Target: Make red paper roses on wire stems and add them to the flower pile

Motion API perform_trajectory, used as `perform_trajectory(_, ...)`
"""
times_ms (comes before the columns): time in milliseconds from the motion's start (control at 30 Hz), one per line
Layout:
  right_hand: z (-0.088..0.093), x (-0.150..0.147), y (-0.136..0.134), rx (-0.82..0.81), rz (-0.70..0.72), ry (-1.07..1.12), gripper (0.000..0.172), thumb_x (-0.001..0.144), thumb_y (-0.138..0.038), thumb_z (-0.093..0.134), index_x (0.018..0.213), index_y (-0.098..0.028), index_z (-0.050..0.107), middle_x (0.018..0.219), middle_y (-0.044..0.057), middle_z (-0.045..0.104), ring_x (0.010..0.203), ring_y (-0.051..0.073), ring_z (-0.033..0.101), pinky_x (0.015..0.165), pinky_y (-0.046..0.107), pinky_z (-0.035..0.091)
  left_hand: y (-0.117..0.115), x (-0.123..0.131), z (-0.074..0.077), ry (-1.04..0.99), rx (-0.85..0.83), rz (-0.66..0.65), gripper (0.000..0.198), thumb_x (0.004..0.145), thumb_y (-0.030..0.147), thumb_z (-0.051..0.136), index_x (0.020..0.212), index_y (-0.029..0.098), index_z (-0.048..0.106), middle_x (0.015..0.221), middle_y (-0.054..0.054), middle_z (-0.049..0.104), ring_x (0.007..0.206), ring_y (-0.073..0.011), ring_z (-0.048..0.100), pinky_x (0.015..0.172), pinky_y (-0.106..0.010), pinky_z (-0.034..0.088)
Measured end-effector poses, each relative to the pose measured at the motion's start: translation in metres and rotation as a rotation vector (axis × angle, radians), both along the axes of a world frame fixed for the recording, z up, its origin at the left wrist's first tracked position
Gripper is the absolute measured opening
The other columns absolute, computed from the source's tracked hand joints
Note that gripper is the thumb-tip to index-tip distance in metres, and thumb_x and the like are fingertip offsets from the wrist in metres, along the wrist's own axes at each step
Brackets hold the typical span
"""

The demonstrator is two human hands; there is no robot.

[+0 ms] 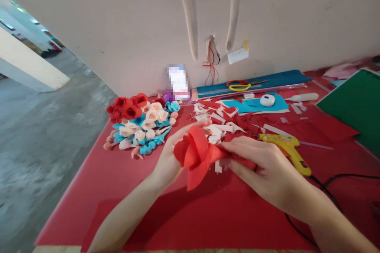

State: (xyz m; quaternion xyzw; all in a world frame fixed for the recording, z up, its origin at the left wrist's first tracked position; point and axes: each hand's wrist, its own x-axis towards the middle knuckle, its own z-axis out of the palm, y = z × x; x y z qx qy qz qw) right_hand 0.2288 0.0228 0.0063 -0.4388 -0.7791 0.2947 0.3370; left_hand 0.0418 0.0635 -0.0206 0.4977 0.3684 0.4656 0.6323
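Observation:
A red paper flower with curled, overlapping petals is held over the red table, its head tilted toward me. Behind and beside the bloom is my left hand, gripping it, with part of the fingers hidden by the petals. My right hand pinches the twisted base of the flower between thumb and fingers. White and red paper scraps lie just beyond both hands. Close to my right hand rests a yellow glue gun with a black cord.
Finished red, cream and blue paper flowers are heaped at the left. A phone leans on the back panel. Scissors, blue paper and a round white object lie behind; a green board stands right.

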Motion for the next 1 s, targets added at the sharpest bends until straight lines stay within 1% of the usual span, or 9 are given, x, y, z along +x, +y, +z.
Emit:
perform_trajectory(67,-0.003,0.005,-0.003,0.077,0.023,-0.112,0.019,0.09,-0.021,0.049,0.104,-0.022,0.061,0.087,0.003,0.066,0.078,0.015,0.06,0.071,0.027,0.046,0.007,-0.005,0.001,-0.016,0.066,-0.043,0.022,0.077,0.029,0.061,0.095,0.022,0.07,0.105,-0.007,0.069,0.095,-0.0224,0.064,0.083,-0.033,0.052)
perform_trajectory(200,-0.017,0.01,-0.008,0.154,0.103,-0.391,0.021,0.089,-0.017,0.047,0.102,-0.021,0.063,0.092,0.004,0.067,0.083,0.019,0.061,0.081,0.034,0.045,0.016,-0.015,0.006,0.173,0.158,-0.301,0.032,0.091,0.03,0.039,0.103,0.023,0.068,0.098,-0.006,0.072,0.104,-0.022,0.062,0.099,-0.039,0.04)
perform_trajectory(267,-0.024,0.01,-0.01,0.192,0.152,-0.479,0.022,0.087,-0.01,0.047,0.098,-0.019,0.064,0.091,0.006,0.067,0.084,0.02,0.062,0.083,0.036,0.045,0.015,-0.017,0.008,0.356,0.213,-0.432,0.027,0.088,0.03,0.048,0.103,0.023,0.069,0.099,-0.006,0.072,0.106,-0.0239,0.06,0.1,-0.04,0.039)
perform_trajectory(333,-0.028,0.011,-0.011,0.216,0.187,-0.523,0.023,0.085,-0.006,0.046,0.091,-0.019,0.065,0.087,0.006,0.067,0.083,0.02,0.062,0.083,0.036,0.045,0.012,-0.015,0.008,0.551,0.367,-0.496,0.021,0.08,0.028,0.061,0.099,0.025,0.069,0.102,-0.005,0.071,0.101,-0.0242,0.062,0.1,-0.04,0.038)
perform_trajectory(400,-0.028,0.011,-0.011,0.225,0.187,-0.542,0.024,0.083,-0.004,0.046,0.088,-0.019,0.065,0.085,0.006,0.066,0.083,0.021,0.061,0.081,0.035,0.045,0.007,-0.013,0.005,0.712,0.539,-0.492,0.024,0.075,0.03,0.067,0.098,0.025,0.068,0.102,-0.004,0.07,0.096,-0.0235,0.063,0.104,-0.043,0.033)
perform_trajectory(500,-0.025,0.012,-0.009,0.219,0.147,-0.548,0.022,0.084,-0.006,0.047,0.087,-0.019,0.065,0.084,0.005,0.066,0.082,0.021,0.061,0.078,0.034,0.045,0.002,-0.01,0.001,0.816,0.652,-0.447,0.023,0.071,0.03,0.07,0.093,0.024,0.067,0.097,-0.003,0.07,0.092,-0.0224,0.064,0.109,-0.048,0.022)
perform_trajectory(667,-0.023,0.013,-0.003,0.176,0.131,-0.53,0.022,0.086,-0.01,0.047,0.086,-0.02,0.066,0.079,0.004,0.065,0.078,0.019,0.061,0.076,0.033,0.045,0.002,-0.011,0.0,0.85,0.709,-0.392,0.016,0.072,0.028,0.069,0.087,0.024,0.067,0.091,-0.001,0.07,0.087,-0.0196,0.064,0.107,-0.047,0.026)
perform_trajectory(867,-0.027,0.012,0.001,0.139,0.121,-0.551,0.022,0.086,-0.01,0.047,0.092,-0.021,0.065,0.082,0.004,0.066,0.079,0.019,0.06,0.078,0.034,0.042,0.003,-0.009,0.001,0.866,0.702,-0.374,0.018,0.074,0.031,0.066,0.091,0.023,0.067,0.089,-0.002,0.07,0.087,-0.0204,0.063,0.105,-0.05,0.026)
perform_trajectory(1000,-0.026,0.018,0.003,0.086,0.105,-0.54,0.018,0.087,-0.014,0.049,0.088,-0.023,0.064,0.083,0.001,0.065,0.077,0.018,0.059,0.075,0.032,0.042,0.002,-0.01,0.003,0.93,0.672,-0.381,0.015,0.073,0.022,0.064,0.088,0.022,0.066,0.093,-0.001,0.07,0.091,-0.0191,0.062,0.107,-0.05,0.025)
